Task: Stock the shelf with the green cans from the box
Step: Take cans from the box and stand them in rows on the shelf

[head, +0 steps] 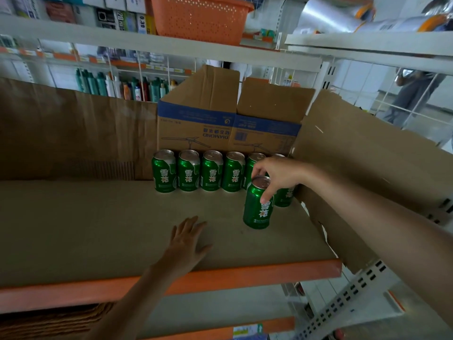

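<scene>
Here the right hand grips a green can from above.

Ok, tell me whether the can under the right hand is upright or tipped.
Upright: the can stands with its silver top facing up and the right hand gripping its rim.

An orange basket sits on the upper rack, toiletry bottles lined up behind.

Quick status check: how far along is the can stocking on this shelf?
Done: a back row of green cans stands against the cardboard box. In hand: the right hand grips another can starting a front row; the left hand rests flat on the shelf. Left: most shelf space is unfilled; the supply remaining isn't visible.
</scene>
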A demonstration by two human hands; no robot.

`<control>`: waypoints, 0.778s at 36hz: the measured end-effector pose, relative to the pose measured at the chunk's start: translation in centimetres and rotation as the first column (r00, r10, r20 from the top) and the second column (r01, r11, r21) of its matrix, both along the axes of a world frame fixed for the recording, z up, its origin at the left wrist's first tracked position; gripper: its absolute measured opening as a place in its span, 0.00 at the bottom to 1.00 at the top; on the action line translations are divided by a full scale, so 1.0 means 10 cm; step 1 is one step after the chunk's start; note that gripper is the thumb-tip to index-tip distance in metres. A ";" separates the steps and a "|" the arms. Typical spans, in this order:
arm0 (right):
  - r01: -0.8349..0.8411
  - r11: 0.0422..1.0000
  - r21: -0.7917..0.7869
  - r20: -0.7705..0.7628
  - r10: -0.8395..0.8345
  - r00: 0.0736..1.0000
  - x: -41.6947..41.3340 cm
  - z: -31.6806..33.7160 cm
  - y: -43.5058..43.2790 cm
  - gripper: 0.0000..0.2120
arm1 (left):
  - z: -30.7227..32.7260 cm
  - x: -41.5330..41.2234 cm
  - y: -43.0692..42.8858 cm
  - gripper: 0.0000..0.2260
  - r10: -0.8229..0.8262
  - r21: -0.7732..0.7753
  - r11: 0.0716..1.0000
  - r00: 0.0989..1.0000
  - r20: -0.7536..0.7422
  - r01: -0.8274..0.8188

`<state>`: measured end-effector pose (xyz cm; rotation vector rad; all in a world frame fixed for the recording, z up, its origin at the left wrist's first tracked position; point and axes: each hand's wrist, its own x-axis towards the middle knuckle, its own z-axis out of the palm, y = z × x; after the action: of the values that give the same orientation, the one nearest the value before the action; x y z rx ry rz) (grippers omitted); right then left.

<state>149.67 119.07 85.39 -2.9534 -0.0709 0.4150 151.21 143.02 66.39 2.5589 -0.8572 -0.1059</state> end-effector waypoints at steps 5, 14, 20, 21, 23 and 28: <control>0.039 0.999 -0.016 -0.012 -0.039 0.999 0.10 -0.17 -0.16 0.31 | 0.00 -0.03 0.01 0.48 -0.002 0.084 0.996 0.999 -0.052 0.006; 0.073 0.997 -0.034 0.082 -0.070 0.994 0.22 -0.27 -0.37 0.31 | -0.03 -0.03 0.00 0.48 -0.005 0.129 0.992 1.000 -0.002 0.005; 0.083 0.992 -0.091 0.122 -0.072 0.990 0.27 -0.30 -0.42 0.31 | -0.03 -0.04 0.01 0.47 -0.009 0.109 0.994 1.000 0.004 0.008; 0.087 0.992 -0.092 0.131 -0.074 0.989 0.28 -0.31 -0.43 0.31 | -0.03 -0.04 0.01 0.47 -0.008 0.100 0.995 1.000 0.007 0.007; 0.094 0.992 -0.086 0.141 -0.081 0.987 0.30 -0.32 -0.44 0.31 | -0.04 -0.04 0.01 0.46 -0.007 0.101 0.995 1.000 0.013 0.006; 0.107 0.992 -0.072 0.149 -0.096 0.984 0.35 -0.32 -0.44 0.33 | -0.05 -0.03 0.01 0.46 -0.002 0.064 0.998 1.000 0.008 0.002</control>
<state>153.15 114.65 82.19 -3.0448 0.0812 0.1918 150.95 143.14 65.87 2.6195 -0.8729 -0.1254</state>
